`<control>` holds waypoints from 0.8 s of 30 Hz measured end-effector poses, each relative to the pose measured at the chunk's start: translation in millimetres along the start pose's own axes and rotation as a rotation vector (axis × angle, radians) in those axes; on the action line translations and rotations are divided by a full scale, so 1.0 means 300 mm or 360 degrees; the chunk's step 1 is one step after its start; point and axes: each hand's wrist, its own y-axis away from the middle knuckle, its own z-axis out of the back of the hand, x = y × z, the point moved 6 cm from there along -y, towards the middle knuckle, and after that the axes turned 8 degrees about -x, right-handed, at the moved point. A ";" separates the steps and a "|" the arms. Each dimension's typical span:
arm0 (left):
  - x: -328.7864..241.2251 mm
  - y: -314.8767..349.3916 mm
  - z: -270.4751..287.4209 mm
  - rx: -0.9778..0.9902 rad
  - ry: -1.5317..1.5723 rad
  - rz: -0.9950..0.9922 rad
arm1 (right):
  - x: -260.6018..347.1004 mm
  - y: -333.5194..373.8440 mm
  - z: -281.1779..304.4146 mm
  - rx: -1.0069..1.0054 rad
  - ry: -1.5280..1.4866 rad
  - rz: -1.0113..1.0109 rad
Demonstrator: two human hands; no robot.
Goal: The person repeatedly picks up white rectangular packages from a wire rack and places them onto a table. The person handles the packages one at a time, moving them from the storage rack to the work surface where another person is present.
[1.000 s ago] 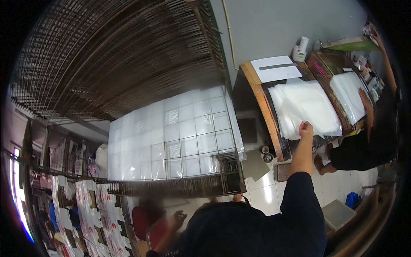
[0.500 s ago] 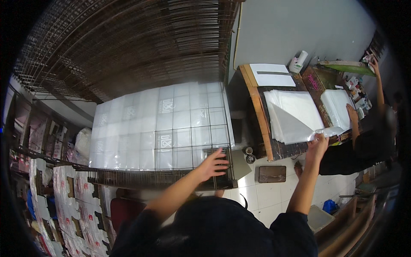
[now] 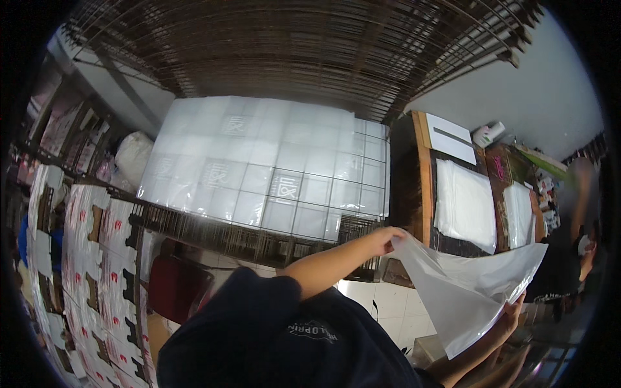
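Between my two hands a translucent white plastic bag hangs stretched out in the air, to the right of my body. My left hand pinches its upper left corner. The fingers of my right hand are closed on its lower right side, partly behind the film. Just beyond the bag lies a stack of similar bags on a dark worktable. On my left, a wire drying rack carries overlapping rows of bags, several with white print.
Raised wire racks hang over the far side. A co-worker stands at right beside another bag stack. White sheets and a white roll lie at the back. A dark red chair and wrapped stacks are at left.
The bag has come off the stack toward me in my right hand. My left hand moved right from over the rack and now grips its corner. The view has turned left.
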 end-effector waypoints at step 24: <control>-0.544 0.958 1.268 -0.1419 -0.0271 -0.1539 | -1.033 0.115 -1.124 0.0574 0.0699 -0.0661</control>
